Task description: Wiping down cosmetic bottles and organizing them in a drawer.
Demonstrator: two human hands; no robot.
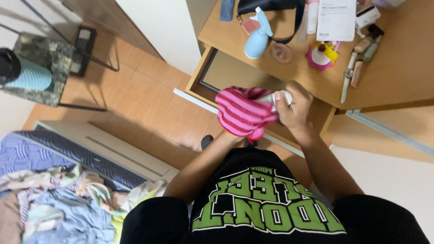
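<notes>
Right hand (296,106) gripping white bottle (281,97), left hand hidden in pink striped cloth (242,113), open drawer (235,72) below, blue spray bottle (257,38) on desk (398,68)

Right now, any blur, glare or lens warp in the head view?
Head view: lighting soft and even, no glare; the pink striped cloth and right hand look slightly smeared; the desk edges splay outward toward the corners, wide-lens warp; the spray bottle is sharp.

A white printed sheet (336,19) with dark lettering lies flat at the far edge of the bench (398,68). Just right of it sits a small white box (366,16) with a dark end. Left of the sheet stands a white tube (312,17) with a pink cap, partly cut off by the frame.
</notes>
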